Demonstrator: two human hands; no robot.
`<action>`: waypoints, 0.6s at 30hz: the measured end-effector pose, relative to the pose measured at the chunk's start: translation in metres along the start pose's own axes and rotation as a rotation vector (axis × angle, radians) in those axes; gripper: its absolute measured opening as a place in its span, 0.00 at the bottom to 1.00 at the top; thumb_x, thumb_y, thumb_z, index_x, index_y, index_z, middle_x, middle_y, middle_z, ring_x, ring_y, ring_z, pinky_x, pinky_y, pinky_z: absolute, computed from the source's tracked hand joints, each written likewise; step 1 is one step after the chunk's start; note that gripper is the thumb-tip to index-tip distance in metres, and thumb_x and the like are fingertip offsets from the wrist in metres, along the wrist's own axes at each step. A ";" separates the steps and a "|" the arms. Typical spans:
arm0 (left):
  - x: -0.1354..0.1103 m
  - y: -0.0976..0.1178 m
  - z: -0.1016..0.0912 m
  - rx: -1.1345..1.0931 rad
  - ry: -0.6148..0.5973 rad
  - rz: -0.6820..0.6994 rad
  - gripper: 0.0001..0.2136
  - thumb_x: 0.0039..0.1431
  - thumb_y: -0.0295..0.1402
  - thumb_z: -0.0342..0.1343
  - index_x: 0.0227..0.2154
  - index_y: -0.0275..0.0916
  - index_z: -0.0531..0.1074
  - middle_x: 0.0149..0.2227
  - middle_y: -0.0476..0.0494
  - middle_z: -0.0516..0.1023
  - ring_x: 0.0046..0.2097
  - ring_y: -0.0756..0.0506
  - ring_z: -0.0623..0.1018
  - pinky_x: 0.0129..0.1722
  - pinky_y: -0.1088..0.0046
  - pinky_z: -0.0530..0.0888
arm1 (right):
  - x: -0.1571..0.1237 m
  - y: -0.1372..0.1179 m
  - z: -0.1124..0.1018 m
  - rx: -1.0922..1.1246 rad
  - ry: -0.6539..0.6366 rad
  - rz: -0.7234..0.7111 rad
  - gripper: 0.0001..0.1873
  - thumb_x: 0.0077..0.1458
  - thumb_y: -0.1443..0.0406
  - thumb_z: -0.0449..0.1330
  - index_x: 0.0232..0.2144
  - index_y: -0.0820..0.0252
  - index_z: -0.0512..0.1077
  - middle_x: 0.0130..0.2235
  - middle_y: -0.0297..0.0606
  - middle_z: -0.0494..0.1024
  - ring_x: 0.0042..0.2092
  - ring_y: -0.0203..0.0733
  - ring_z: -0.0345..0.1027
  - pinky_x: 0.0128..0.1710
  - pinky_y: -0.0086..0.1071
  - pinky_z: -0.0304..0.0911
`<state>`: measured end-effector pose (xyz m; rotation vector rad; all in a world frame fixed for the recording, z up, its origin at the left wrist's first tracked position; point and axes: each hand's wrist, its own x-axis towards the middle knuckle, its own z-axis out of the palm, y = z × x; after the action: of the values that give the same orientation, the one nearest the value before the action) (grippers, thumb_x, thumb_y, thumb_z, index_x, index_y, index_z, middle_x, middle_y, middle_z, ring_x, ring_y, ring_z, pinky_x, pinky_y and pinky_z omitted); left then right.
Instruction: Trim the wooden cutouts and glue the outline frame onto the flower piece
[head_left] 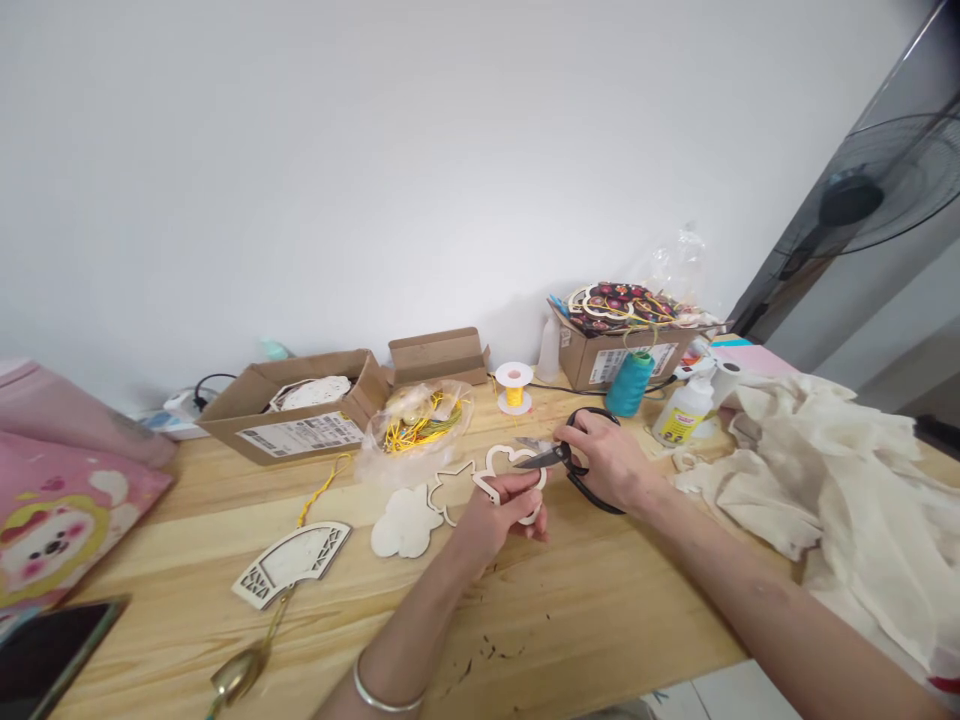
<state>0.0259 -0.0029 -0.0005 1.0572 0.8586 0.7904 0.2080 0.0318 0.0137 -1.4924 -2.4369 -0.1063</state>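
My left hand (512, 508) is closed on a pale wooden flower-shaped frame (489, 470), held just above the table. In my right hand (609, 458) is a pair of black-handled scissors (551, 457); their blades are spread apart and reach over the frame's edge. Left of my left hand, a solid flower-shaped wooden piece (405, 522) lies on the tabletop. Partly behind my hand is a thin cut-out outline with pointed tips (444, 482). Farther left rests a fan-shaped wooden piece (292, 562) with a yellow cord (319, 492) at its top.
Along the wall stand an open cardboard box (300, 432), a bag of yellow cords (424, 428), a yellow thread spool (514, 388) and a fuller box (626, 350). A teal thread cone (630, 384), a glue bottle (684, 410) and crumpled cream cloth (847, 480) are at right.
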 end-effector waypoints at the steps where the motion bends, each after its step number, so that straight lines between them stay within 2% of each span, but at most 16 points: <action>1: 0.000 -0.001 0.000 0.011 0.006 0.001 0.18 0.49 0.37 0.56 0.42 0.33 0.72 0.18 0.49 0.69 0.21 0.54 0.66 0.25 0.75 0.66 | 0.001 0.002 0.002 0.008 -0.009 0.011 0.13 0.43 0.71 0.54 0.33 0.56 0.70 0.32 0.37 0.67 0.34 0.37 0.61 0.29 0.27 0.52; 4: -0.001 -0.002 0.002 0.016 -0.031 -0.010 0.18 0.49 0.36 0.56 0.43 0.33 0.71 0.18 0.50 0.68 0.21 0.54 0.66 0.26 0.75 0.66 | 0.001 0.013 0.008 0.005 0.020 0.141 0.14 0.44 0.69 0.54 0.36 0.56 0.70 0.32 0.37 0.68 0.33 0.38 0.63 0.27 0.27 0.52; 7: -0.003 -0.001 0.004 -0.036 -0.069 -0.025 0.19 0.49 0.36 0.57 0.44 0.33 0.70 0.19 0.50 0.68 0.21 0.54 0.64 0.28 0.72 0.69 | -0.001 0.025 0.010 0.008 0.109 0.309 0.15 0.44 0.67 0.55 0.38 0.56 0.70 0.33 0.37 0.69 0.31 0.38 0.64 0.26 0.28 0.53; 9: -0.003 0.000 0.004 -0.071 -0.057 -0.018 0.19 0.49 0.35 0.57 0.44 0.32 0.70 0.18 0.50 0.67 0.21 0.55 0.63 0.29 0.70 0.70 | -0.002 0.025 0.011 0.089 0.150 0.286 0.16 0.44 0.68 0.55 0.39 0.56 0.70 0.33 0.37 0.69 0.32 0.38 0.65 0.27 0.28 0.55; 13: -0.002 0.003 0.000 -0.107 -0.042 0.003 0.18 0.49 0.34 0.56 0.44 0.32 0.70 0.18 0.50 0.67 0.21 0.55 0.61 0.30 0.68 0.71 | -0.001 0.012 0.012 0.226 0.178 0.141 0.17 0.42 0.70 0.54 0.38 0.57 0.70 0.32 0.37 0.68 0.33 0.38 0.64 0.29 0.27 0.57; 18: -0.002 0.004 -0.002 -0.050 -0.025 -0.001 0.16 0.50 0.34 0.56 0.41 0.34 0.72 0.18 0.50 0.68 0.21 0.54 0.64 0.29 0.70 0.69 | 0.000 0.003 0.008 0.133 0.104 0.006 0.16 0.41 0.72 0.54 0.35 0.58 0.71 0.32 0.38 0.68 0.34 0.39 0.62 0.30 0.28 0.56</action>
<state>0.0228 -0.0031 0.0033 1.0210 0.8144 0.7928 0.2096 0.0348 0.0060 -1.4009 -2.3097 -0.0197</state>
